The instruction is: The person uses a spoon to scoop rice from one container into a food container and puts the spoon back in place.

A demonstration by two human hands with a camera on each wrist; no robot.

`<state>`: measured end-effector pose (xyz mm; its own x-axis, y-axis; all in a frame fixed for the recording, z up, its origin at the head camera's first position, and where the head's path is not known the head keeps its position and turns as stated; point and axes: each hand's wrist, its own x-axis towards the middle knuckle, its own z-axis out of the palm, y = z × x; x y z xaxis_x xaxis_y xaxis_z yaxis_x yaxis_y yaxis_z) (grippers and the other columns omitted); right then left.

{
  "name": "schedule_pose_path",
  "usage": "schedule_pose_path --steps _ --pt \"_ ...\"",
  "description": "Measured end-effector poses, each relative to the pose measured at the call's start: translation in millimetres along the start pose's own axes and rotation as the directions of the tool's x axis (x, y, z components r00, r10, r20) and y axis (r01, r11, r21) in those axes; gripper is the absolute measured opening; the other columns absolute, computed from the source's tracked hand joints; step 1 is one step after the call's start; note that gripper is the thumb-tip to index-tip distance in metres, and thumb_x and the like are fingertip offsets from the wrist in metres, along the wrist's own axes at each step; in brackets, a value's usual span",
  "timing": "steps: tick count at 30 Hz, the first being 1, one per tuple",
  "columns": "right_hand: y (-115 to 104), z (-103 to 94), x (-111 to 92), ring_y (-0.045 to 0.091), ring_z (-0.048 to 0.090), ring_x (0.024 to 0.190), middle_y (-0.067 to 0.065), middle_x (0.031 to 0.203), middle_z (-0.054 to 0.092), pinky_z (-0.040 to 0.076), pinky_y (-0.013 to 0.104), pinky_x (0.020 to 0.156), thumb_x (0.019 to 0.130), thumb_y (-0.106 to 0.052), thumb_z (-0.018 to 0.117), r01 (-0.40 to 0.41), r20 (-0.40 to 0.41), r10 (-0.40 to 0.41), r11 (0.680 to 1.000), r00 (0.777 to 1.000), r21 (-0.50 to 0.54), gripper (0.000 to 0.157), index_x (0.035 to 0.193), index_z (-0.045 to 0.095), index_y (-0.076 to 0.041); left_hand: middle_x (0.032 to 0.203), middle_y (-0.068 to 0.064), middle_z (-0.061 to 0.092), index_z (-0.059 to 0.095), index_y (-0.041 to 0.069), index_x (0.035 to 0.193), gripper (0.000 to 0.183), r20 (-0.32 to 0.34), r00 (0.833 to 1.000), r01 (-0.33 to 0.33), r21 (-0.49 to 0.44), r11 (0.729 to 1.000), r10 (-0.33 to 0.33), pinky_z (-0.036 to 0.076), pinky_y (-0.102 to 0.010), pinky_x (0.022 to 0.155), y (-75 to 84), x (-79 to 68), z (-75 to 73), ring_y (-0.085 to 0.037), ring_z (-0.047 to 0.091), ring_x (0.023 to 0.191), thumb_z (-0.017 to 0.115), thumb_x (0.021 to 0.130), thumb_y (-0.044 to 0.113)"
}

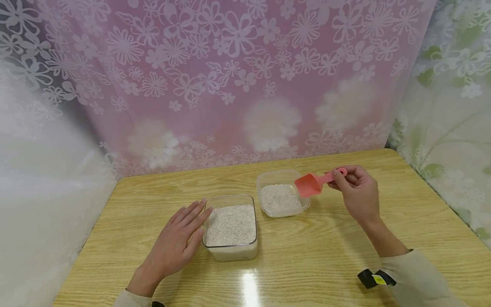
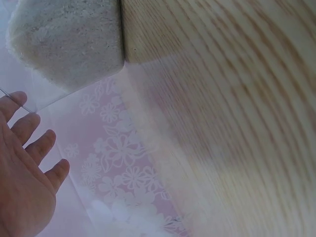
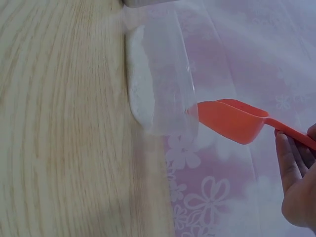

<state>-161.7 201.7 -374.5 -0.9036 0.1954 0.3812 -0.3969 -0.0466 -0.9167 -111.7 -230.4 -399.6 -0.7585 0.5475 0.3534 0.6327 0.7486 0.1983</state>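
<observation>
My right hand (image 1: 358, 194) pinches the handle of a pink-red scoop (image 1: 308, 185) between thumb and fingers. The scoop's blade overlaps the right rim of a clear plastic container (image 1: 273, 213) in the head view; in the right wrist view its tip is right at the container's rim. White rice (image 1: 279, 197) covers the bottom of that container. My left hand (image 1: 174, 241) rests with straight fingers against the left side of a square clear container (image 1: 234, 254), fingertips at its rim. This one holds much more rice (image 2: 69, 39).
Both containers stand on a wood-grain table (image 1: 314, 260), the plastic one behind and to the right of the square one. A pink floral curtain (image 1: 215, 85) hangs along the back edge. Pale curtains (image 1: 456, 149) flank both sides.
</observation>
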Motion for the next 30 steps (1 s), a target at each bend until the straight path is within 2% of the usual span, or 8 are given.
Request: schedule_pose_path --steps 4,8,13,17,20,23,30 --pt "-6 6.7 -3 0.019 0.07 0.076 0.012 0.088 0.071 0.055 0.031 0.07 0.09 0.0 0.063 0.044 -0.044 -0.042 0.998 0.998 0.055 0.016 0.098 0.056 0.012 0.155 -0.002 0.027 0.038 0.018 0.149 0.048 0.012 1.0 0.001 0.011 1.0 -0.001 0.016 -0.043 0.115 -0.1 0.2 -0.9 -0.025 0.026 0.14 0.042 0.103 0.029" --pt "-18 18.7 -8 0.022 0.071 0.076 0.016 0.086 0.069 0.055 0.035 0.07 0.091 0.002 0.062 0.031 -0.094 -0.014 0.984 0.995 0.176 0.012 0.094 0.055 0.011 0.156 0.0 0.025 0.036 0.018 0.15 0.047 0.027 1.0 0.007 0.021 1.0 -0.008 0.016 -0.043 0.115 -0.8 -0.2 -2.1 -0.024 0.025 0.141 0.04 0.104 0.03" --pt "-35 37.9 -17 0.023 0.07 0.081 0.016 0.091 0.07 0.055 0.036 0.074 0.095 0.0 0.056 -0.045 0.006 0.046 0.94 0.999 0.338 0.01 0.094 0.05 0.009 0.155 0.0 0.026 0.036 0.02 0.15 0.047 0.032 0.999 0.005 0.044 0.999 -0.007 0.015 -0.042 0.115 -0.6 -0.2 -4.2 -0.023 0.025 0.141 0.04 0.104 0.03" --pt "-43 56.6 -23 0.022 0.07 0.083 0.016 0.092 0.07 0.056 0.033 0.074 0.096 -0.003 0.056 -0.131 0.097 0.101 0.91 0.99 0.393 0.01 0.094 0.051 0.006 0.155 0.0 0.027 0.037 0.02 0.149 0.047 0.025 1.0 -0.002 0.055 0.998 0.0 0.017 -0.043 0.115 0.5 0.4 -5.3 -0.024 0.026 0.14 0.04 0.104 0.03" --pt "-42 71.2 -28 0.022 0.07 0.081 0.015 0.092 0.071 0.057 0.032 0.074 0.097 -0.005 0.057 -0.194 0.153 0.145 0.904 0.978 0.38 0.011 0.094 0.052 0.005 0.155 0.0 0.028 0.038 0.02 0.149 0.047 0.024 1.0 -0.006 0.065 0.998 0.005 0.017 -0.044 0.114 0.8 0.5 -5.6 -0.024 0.027 0.14 0.039 0.104 0.031" --pt "-37 84.6 -33 0.022 0.07 0.078 0.014 0.091 0.071 0.057 0.035 0.074 0.096 -0.006 0.058 -0.236 0.201 0.179 0.921 0.963 0.311 0.015 0.095 0.052 0.007 0.155 -0.001 0.027 0.038 0.02 0.149 0.046 0.025 1.0 -0.008 0.078 0.997 0.007 0.017 -0.044 0.115 0.6 0.5 -5.7 -0.024 0.027 0.14 0.039 0.104 0.031" --pt "-32 106.9 -43 0.026 0.07 0.076 0.016 0.09 0.07 0.057 0.04 0.073 0.094 -0.008 0.062 -0.232 0.245 0.193 0.963 0.95 0.138 0.023 0.096 0.051 0.013 0.155 -0.001 0.027 0.038 0.021 0.149 0.047 0.021 1.0 -0.015 0.089 0.996 0.014 0.017 -0.043 0.115 0.6 1.0 -5.5 -0.024 0.027 0.14 0.039 0.103 0.031"
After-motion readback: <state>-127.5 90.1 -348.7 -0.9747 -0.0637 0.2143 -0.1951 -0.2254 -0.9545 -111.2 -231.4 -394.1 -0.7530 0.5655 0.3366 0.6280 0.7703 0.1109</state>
